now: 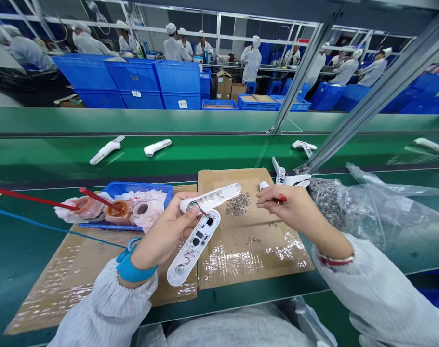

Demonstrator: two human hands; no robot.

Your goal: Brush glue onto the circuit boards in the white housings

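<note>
Head view. Blue tray point(138, 190) at near left of the work area: white wipes, a tape roll point(141, 209), two clear cups of orange liquid point(117, 212), each with a red stick leaning in; one stick point(31, 195) runs off to the left edge. Tray sits partly on a cardboard sheet point(78, 274), bare of parts in view. Clear plastic bag point(367, 207) at right, full of small gray metal parts, mouth open toward the work area. Loose pile of the same parts point(238, 204) on a second cardboard sheet point(255, 241), a few more scattered nearer.

Left hand point(165, 236) is closed, gripping two long white plastic housing pieces: upper piece point(210, 198) angled up to the right, lower piece point(192, 248) with circuit board and wires exposed, joined to the upper by thin wires. Held over the cardboard, blue wrist strap point(130, 265) on that wrist, blue cord point(56, 229) running left.

Right hand point(293, 212) is raised and pinching something small with a red tip point(282, 197); exact item too small to tell. Just right of the hand, more white pieces point(287, 179) lie on the cardboard.

Far: green conveyor belt point(205, 149) carrying white housings point(105, 150), blue crates point(132, 74), workers in white point(172, 48).
</note>
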